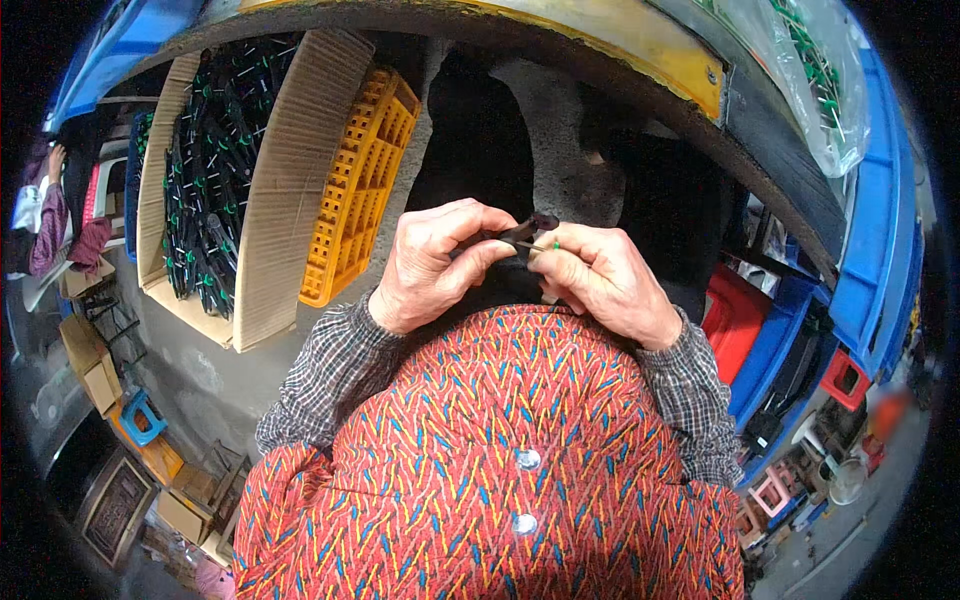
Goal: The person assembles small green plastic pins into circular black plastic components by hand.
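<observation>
My left hand (432,265) pinches a small black plastic part (543,221) between thumb and fingers, above my lap. Close against it, my right hand (615,280) is closed on a thin metal pin with a green end (556,244). The pin meets or lies beside the black part; my fingertips hide exactly how they join. To the left stands a tall cardboard box (300,175) filled with many black parts (212,180) that show green and metal bits.
A yellow plastic crate (350,190) stands beside the box. The curved edge of a worktable (600,50) lies ahead. At right are a clear bag of green pieces (822,85), a blue bin (880,220) and a red container (735,315). Another person's sleeve (50,235) shows far left.
</observation>
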`<control>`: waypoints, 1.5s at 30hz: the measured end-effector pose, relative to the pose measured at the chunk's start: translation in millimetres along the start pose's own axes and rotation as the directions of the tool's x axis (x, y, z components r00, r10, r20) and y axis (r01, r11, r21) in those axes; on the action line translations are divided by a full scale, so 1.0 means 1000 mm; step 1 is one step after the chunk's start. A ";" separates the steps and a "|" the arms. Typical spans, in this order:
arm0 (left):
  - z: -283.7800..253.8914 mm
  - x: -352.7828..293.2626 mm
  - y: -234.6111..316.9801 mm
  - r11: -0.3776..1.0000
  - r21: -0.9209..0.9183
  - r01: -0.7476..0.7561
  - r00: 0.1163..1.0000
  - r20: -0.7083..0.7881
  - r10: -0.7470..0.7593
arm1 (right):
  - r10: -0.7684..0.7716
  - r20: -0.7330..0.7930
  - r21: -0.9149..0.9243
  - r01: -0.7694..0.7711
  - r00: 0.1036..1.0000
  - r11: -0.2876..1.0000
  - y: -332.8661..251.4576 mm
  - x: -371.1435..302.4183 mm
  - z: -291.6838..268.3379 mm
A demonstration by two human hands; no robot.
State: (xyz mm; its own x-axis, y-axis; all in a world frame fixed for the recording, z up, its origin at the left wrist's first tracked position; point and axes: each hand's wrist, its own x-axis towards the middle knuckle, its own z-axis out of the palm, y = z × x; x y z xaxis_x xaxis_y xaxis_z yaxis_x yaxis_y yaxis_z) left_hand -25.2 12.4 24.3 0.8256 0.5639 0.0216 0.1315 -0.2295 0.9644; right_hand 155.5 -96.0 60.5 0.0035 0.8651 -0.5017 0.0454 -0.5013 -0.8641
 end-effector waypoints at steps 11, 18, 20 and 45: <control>0.001 0.001 -0.004 0.998 0.032 -0.057 0.998 -0.034 0.059 | -0.296 -0.128 -0.291 0.249 0.947 0.924 0.013 0.002 0.011; 0.000 0.002 -0.006 0.997 0.035 -0.066 0.997 -0.036 0.067 | -0.432 -0.159 -0.433 0.330 0.888 0.838 0.014 0.002 0.012; 0.001 0.001 -0.005 0.999 0.025 -0.047 0.998 -0.041 0.048 | -0.449 -0.191 -0.431 0.337 0.873 0.837 0.011 0.003 0.015; 0.001 -0.002 -0.004 0.978 -0.147 0.145 0.986 -0.063 -0.156 | -0.010 -0.079 0.112 0.019 0.997 0.994 0.010 0.009 0.005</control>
State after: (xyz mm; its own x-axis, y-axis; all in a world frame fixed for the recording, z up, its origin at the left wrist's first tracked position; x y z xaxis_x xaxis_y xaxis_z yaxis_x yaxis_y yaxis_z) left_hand -27.0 10.8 20.2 0.7585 0.6419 -0.1126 0.1679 -0.0256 0.9855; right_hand 150.8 -93.5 46.8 0.0823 0.8690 -0.4879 -0.0666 -0.4837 -0.8727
